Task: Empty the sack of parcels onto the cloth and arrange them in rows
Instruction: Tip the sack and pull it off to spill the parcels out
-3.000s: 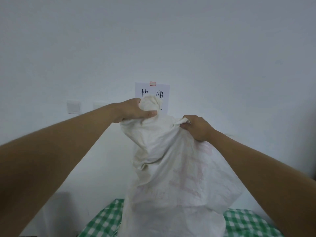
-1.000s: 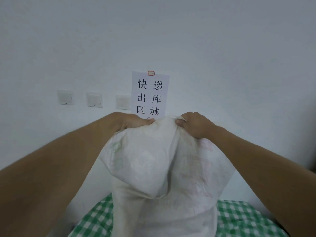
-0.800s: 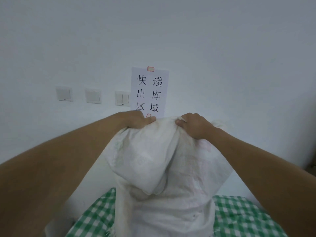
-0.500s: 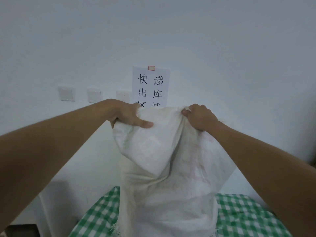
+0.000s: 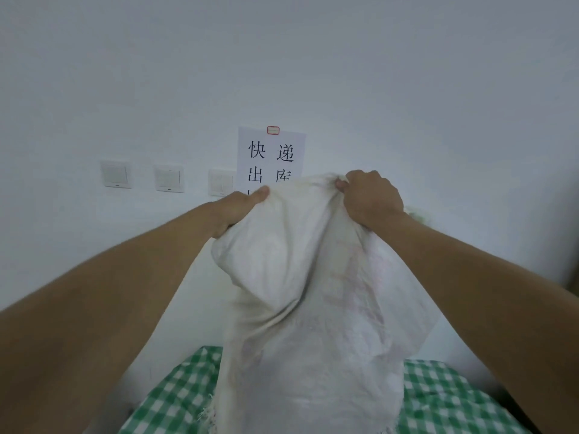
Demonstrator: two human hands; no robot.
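Right hand (image 5: 371, 198): fingers (image 5: 341, 184) curled tight, knuckles up, a bunched fold of the sack (image 5: 307, 308) pinched inside them. Left hand (image 5: 239, 205): thumb laid flat along the sack's upper edge, the other fingers tucked behind the fabric and hidden, so it grips the edge between thumb and fingers.

Sack held up at arm's length between both hands, hanging down in front of the person. Material is coarse woven plastic, off-white, slightly yellowed, with faint pink print on the right side too washed out to read. It sags in soft rounded folds, one deep crease running down the middle. Lower edge is frayed, loose threads at the left corner (image 5: 208, 411). That lower edge reaches the cloth (image 5: 438, 399), a green and white check, flat, spread below. No parcels are visible; the sack covers the middle of the cloth.

Behind: plain white wall (image 5: 438, 89), matte. A white paper sign (image 5: 272, 158) with black characters and a small red-edged label at its top, its lower part hidden by the sack. Three square white switches (image 5: 169, 178) in a row left of the sign.
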